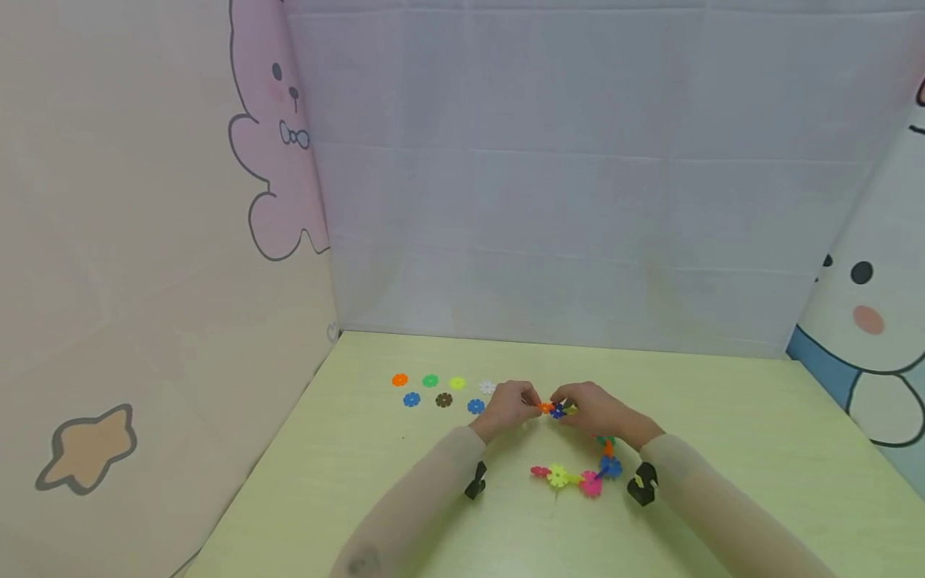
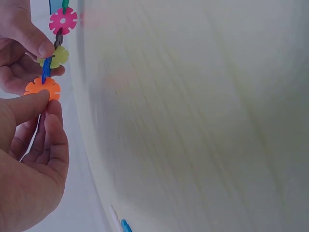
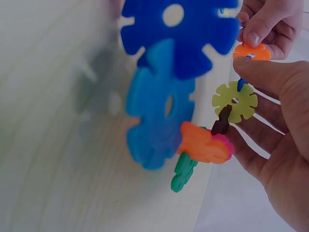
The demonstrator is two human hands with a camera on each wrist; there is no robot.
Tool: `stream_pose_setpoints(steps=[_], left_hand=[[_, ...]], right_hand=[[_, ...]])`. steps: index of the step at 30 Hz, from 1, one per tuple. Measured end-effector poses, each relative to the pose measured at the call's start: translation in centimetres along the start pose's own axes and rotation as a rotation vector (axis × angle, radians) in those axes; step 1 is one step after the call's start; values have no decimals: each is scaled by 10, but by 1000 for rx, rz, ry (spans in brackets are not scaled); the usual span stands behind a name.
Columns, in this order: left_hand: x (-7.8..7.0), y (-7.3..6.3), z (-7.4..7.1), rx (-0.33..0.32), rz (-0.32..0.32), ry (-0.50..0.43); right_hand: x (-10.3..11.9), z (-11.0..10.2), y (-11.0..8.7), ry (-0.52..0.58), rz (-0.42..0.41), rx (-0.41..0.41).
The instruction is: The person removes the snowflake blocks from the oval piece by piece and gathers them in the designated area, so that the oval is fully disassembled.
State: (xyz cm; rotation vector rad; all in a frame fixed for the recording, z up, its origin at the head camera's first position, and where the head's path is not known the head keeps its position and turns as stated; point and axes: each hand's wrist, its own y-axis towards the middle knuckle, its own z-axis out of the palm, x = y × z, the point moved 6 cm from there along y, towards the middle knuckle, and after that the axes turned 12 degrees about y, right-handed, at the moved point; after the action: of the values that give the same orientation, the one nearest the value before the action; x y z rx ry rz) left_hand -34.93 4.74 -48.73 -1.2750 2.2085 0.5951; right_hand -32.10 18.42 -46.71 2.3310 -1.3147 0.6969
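Note:
My left hand (image 1: 511, 408) pinches an orange notched plastic disc (image 2: 35, 87) between thumb and fingers. A dark blue disc (image 2: 46, 70) is slotted edge-on to it, at the end of a chain of linked discs. My right hand (image 1: 596, 408) holds that chain, its thumb and fingers at the yellow-green disc (image 3: 223, 99) beside the blue one. Beyond these, the chain passes a dark brown disc (image 3: 221, 121) and a pink disc (image 2: 63, 14). It curves under the right wrist through blue (image 1: 610, 467), pink (image 1: 591, 483) and yellow (image 1: 557, 477) discs to a red one (image 1: 539, 472).
Loose discs lie in two rows left of my hands: orange (image 1: 400, 380), green (image 1: 430, 380), yellow (image 1: 458, 384) and white (image 1: 487, 387) behind, blue (image 1: 412, 399), brown (image 1: 444, 401) and blue (image 1: 475, 406) in front. Cloth walls (image 1: 564, 201) border the pale table (image 1: 347, 490).

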Motion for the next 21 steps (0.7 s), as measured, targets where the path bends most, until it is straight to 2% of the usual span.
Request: stream_pose_setpoints(steps=[6, 15, 21], left_hand=[[-2, -1, -2, -9, -12, 5], [0, 0, 2, 12, -39, 11], [-4, 3, 3, 8, 8, 29]], right_hand=[[-4, -1, 0, -2, 32, 8], [-7, -1, -1, 30, 85, 15], [-9, 1, 2, 19, 27, 20]])
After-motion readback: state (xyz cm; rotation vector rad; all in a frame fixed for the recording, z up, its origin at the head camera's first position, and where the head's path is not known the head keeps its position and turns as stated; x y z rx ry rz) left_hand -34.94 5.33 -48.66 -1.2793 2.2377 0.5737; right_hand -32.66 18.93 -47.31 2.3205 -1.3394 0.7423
